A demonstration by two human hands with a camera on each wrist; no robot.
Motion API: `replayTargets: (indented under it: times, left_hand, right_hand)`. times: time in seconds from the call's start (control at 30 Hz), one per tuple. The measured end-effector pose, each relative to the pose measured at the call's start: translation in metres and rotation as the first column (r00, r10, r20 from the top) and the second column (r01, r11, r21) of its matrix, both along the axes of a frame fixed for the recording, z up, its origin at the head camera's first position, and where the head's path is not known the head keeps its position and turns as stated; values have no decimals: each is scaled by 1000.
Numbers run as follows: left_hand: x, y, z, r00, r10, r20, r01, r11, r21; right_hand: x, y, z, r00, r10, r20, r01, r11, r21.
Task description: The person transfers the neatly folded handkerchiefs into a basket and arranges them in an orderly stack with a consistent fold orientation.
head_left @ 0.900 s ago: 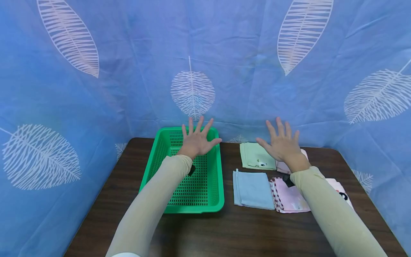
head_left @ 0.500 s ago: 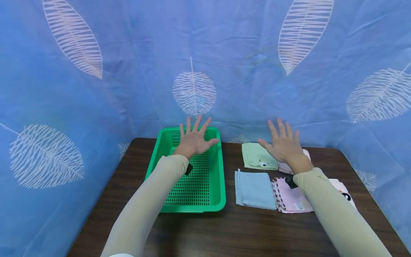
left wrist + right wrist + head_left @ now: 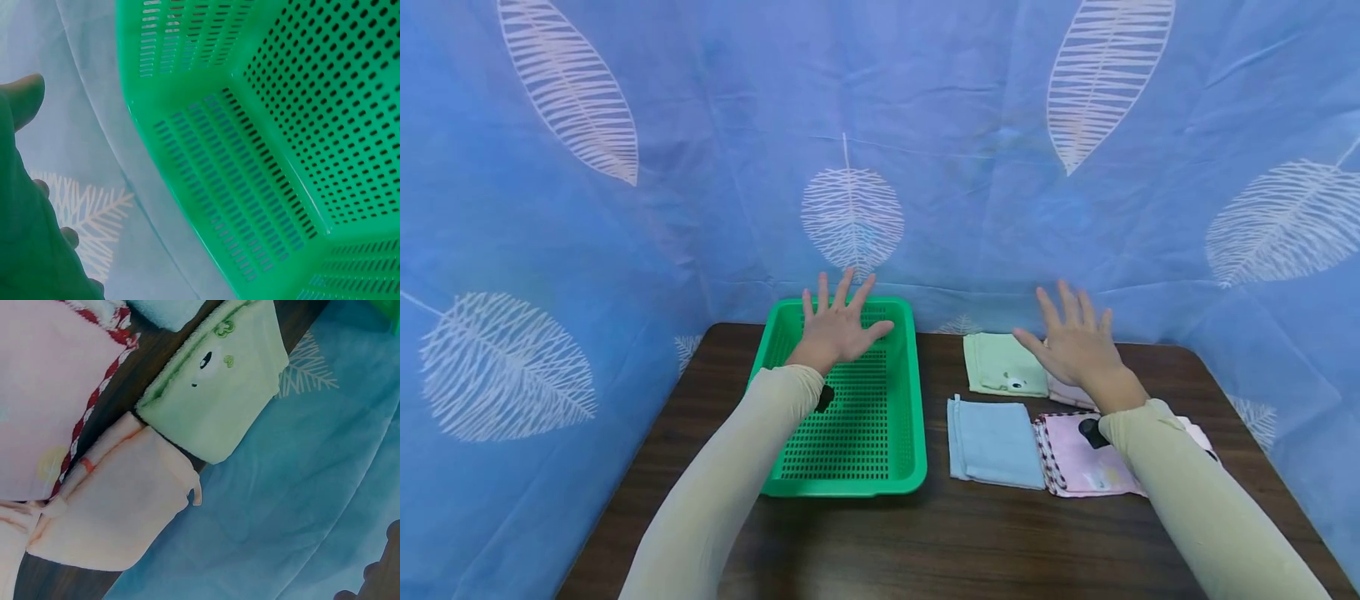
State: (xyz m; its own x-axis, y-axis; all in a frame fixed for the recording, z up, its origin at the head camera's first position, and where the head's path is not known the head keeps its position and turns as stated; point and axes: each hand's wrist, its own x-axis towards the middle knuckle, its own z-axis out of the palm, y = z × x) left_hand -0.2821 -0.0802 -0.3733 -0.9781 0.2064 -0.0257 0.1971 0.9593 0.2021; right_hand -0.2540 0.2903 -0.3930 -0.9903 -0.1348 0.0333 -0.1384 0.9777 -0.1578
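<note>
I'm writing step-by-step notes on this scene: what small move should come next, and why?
I'd probably lower the right hand toward the folded green cloth: that hand holds nothing, and the head view shows the cloth close beside it, lying largely uncovered on the table. The left hand, near the green basket, holds nothing either.

No readable text, label, brand, number or sign is showing in any of the views.
</note>
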Motion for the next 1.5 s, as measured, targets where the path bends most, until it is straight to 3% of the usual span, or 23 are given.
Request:
replayTargets:
  times: [0.77, 1.5]
  left_hand:
    - [1, -32, 5, 998, 55, 38, -53, 998, -35]
    - [10, -68, 9, 986, 119, 117, -116, 993, -36]
  right_hand:
    - [13, 4, -6, 998, 36, -58, -36, 999, 7]
    - [23, 4, -21, 998, 58, -21, -57, 998, 30]
